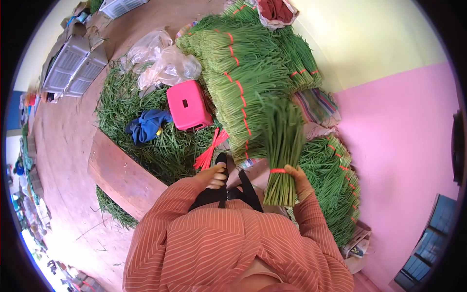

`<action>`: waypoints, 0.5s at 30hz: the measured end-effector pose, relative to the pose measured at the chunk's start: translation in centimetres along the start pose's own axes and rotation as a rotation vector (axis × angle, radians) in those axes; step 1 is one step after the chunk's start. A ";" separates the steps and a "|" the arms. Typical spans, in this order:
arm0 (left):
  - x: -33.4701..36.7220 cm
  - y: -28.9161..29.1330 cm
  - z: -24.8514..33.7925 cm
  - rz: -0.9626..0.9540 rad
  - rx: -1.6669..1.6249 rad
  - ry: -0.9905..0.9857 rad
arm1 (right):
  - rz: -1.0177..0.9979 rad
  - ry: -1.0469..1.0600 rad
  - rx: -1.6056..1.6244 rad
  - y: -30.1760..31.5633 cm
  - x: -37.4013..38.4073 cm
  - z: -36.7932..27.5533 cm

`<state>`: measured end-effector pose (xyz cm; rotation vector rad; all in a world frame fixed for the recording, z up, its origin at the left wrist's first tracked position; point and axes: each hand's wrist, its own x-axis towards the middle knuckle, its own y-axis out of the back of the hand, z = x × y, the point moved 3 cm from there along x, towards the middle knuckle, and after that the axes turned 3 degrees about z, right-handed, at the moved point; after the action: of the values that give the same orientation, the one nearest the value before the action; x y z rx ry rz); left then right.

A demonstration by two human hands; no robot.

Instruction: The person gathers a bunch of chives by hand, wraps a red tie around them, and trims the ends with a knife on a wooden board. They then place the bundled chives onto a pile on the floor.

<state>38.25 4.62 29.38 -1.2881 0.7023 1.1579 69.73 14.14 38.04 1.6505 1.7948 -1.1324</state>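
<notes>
My right hand (pixel 299 182) is closed around a bunch of long green stalks (pixel 283 141), tied near its pale cut ends with a red band (pixel 278 171). The bunch stands with its green tips pointing away from me. Beside a black strap (pixel 223 190) in front of my body, my left hand (pixel 215 176) has its fingers curled closed; what is inside them, if anything, is hidden. Just past it lies a bundle of loose red strips (pixel 208 155). Ahead is a big stack of similar tied bunches (pixel 243 87), and another pile of them (pixel 325 175) lies at my right.
A pink plastic stool (pixel 188 104) stands among loose green stalks (pixel 116 92), near a blue cloth (pixel 147 125) and clear plastic bags (pixel 168 63). A wooden bench (pixel 124 170) lies at my left. Farther off are white crates (pixel 73 65). A pink wall (pixel 389 126) bounds the right.
</notes>
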 end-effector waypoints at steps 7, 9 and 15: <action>-2.1 14.5 -15.1 0.285 -0.462 -0.094 | -0.072 0.292 0.116 -10.8 6.4 -11.7; -3.3 15.1 -17.8 0.360 -0.515 -0.082 | -0.094 0.434 0.044 -13.6 9.5 -14.6; -5.1 13.6 -21.8 0.502 -0.641 -0.033 | 0.133 0.023 0.048 -19.5 19.0 -17.7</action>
<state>28.20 -19.12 24.76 -1.6620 0.6726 1.9153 50.98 40.61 38.29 1.7887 1.6559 -1.1102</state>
